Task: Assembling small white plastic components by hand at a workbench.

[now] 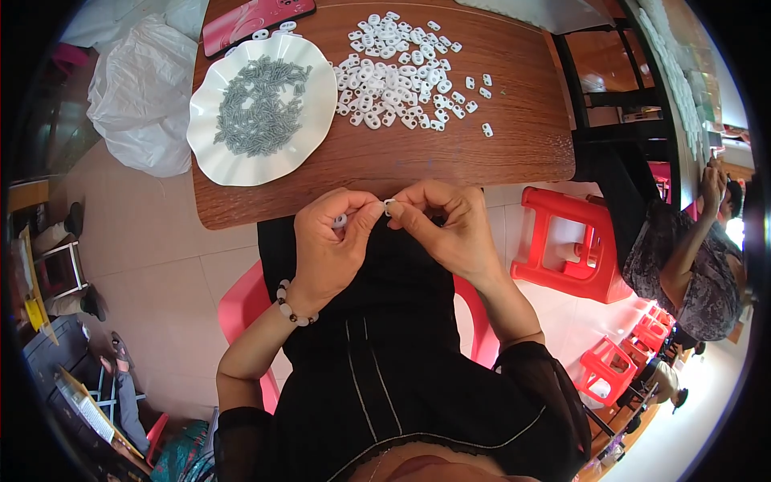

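Left hand: the left hand (333, 241) is raised just off the near edge of the counter (522, 153), a beaded bracelet (285, 312) at its wrist.
Left grip: thumb and forefinger are pinched together on one side of a small white piece (389, 207).
Spare in the left palm: a second white piece (340, 220) sits among the curled fingers.
Right hand: the right hand (450, 237) meets the left fingertip to fingertip.
Right grip: thumb and forefinger are pinched on the other side of the same small white piece, which is mostly covered by the fingers.
Plate: a white wavy-edged plate (321, 88) on the counter's left side holds many short grey sticks (261, 112).
Loose pieces: a spread of two-holed white pieces (393, 80) lies right of the plate, a few strays further right.
Phone: a pink phone (249, 24) lies behind the plate.
Around: a white plastic bag (144, 96) is left of the counter; a red stool (612, 257) stands on the right.
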`<state>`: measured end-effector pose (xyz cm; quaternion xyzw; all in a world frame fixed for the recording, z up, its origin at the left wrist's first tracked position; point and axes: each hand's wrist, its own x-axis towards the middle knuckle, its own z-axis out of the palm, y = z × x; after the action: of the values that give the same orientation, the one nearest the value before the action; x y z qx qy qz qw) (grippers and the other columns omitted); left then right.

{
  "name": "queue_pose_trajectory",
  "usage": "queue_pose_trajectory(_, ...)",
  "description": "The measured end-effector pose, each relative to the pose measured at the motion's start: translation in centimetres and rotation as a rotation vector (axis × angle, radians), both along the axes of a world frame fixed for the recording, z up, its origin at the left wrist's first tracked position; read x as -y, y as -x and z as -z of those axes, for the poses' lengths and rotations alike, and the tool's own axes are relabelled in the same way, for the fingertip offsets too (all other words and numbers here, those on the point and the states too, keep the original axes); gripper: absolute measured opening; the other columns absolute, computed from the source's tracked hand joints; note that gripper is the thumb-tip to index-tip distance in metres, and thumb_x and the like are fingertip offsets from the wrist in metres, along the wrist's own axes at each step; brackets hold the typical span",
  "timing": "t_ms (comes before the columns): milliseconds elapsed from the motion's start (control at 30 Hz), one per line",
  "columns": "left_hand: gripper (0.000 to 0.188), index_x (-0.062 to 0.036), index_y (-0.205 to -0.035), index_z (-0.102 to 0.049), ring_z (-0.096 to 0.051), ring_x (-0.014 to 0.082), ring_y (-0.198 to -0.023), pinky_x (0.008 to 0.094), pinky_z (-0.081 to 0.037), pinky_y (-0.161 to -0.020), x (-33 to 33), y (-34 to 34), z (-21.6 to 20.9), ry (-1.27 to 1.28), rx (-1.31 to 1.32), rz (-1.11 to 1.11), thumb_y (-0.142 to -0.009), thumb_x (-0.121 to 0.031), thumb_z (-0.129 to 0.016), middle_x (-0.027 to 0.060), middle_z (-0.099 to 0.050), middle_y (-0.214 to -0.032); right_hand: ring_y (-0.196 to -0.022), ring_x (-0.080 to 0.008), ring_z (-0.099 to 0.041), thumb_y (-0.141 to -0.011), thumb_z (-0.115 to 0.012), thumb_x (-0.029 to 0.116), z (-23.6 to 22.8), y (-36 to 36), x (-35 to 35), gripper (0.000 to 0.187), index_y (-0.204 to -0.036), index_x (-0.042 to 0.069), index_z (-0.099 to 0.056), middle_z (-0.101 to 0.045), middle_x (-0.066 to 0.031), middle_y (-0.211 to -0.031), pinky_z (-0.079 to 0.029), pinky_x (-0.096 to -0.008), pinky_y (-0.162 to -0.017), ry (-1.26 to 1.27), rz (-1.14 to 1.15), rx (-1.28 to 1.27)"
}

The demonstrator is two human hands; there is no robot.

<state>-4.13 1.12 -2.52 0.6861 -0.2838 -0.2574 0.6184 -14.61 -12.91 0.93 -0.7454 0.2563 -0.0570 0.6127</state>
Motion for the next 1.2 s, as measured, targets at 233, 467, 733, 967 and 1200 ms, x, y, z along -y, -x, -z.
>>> queue_pose_trajectory(233, 0.011, 0.0019, -0.087, -0.068, -0.044, 0.002, -0.059, 0.0197, -0.034, -0.051, 0.3, 0.3, 0.1, 0.0, -0.069, -0.021, -0.09, -0.009, -0.067, -0.0019, -0.059, -0.068, -0.062, -0.0043, -0.06, -0.088, -0.066, 0.007, 1.1, 0.0, 0.1, 0.011, -0.085, -0.004, -0.068, -0.068, -0.0042, -0.07, -0.046, -0.0203, -0.056, -0.052, 0.058, 0.058)
queue_pose_trajectory(467, 0.016, 0.0023, -0.089, -0.068, -0.044, 0.0002, -0.06, 0.0185, -0.034, -0.052, 0.6, -0.2, 0.4, 0.002, -0.156, 0.007, -0.092, -0.013, -0.066, -0.0047, -0.057, -0.065, -0.069, -0.0068, -0.064, -0.089, -0.065, 0.006, 1.0, -0.1, 0.5, 0.011, -0.087, -0.004, -0.067, -0.069, -0.0048, -0.075, -0.049, -0.0202, -0.061, -0.16, 0.087, 0.072)
queue_pose_trajectory(733, 0.018, 0.0023, -0.089, -0.069, -0.043, 0.0002, -0.06, 0.0188, -0.033, -0.052, 0.5, 0.0, 1.1, 0.045, -0.166, -0.016, -0.093, -0.015, -0.064, -0.0039, -0.059, -0.067, -0.069, -0.0074, -0.065, -0.089, -0.065, 0.006, 1.1, -0.3, 0.6, 0.01, -0.087, -0.004, -0.067, -0.069, -0.0049, -0.075, -0.049, -0.0204, -0.061, -0.168, 0.086, 0.05)
queue_pose_trajectory(967, 0.018, 0.0021, -0.089, -0.069, -0.044, 0.0, -0.06, 0.0185, -0.033, -0.052, 0.7, -0.1, 0.9, 0.017, -0.177, 0.01, -0.093, -0.015, -0.064, -0.0033, -0.061, -0.068, -0.069, -0.0065, -0.064, -0.088, -0.066, 0.006, 1.2, -0.1, 0.7, 0.01, -0.085, -0.003, -0.067, -0.068, -0.0044, -0.075, -0.049, -0.0199, -0.061, -0.168, 0.096, 0.044)
queue_pose_trajectory(1200, 0.015, 0.0025, -0.087, -0.069, -0.042, -0.0011, -0.061, 0.0172, -0.032, -0.052, 0.7, -0.2, 0.4, -0.008, -0.191, 0.017, -0.091, -0.012, -0.066, -0.0056, -0.058, -0.068, -0.069, -0.0048, -0.061, -0.09, -0.067, 0.008, 0.8, 0.6, 2.6, 0.01, -0.088, -0.001, -0.068, -0.068, -0.0029, -0.075, -0.045, -0.018, -0.06, -0.058, 0.121, 0.044)
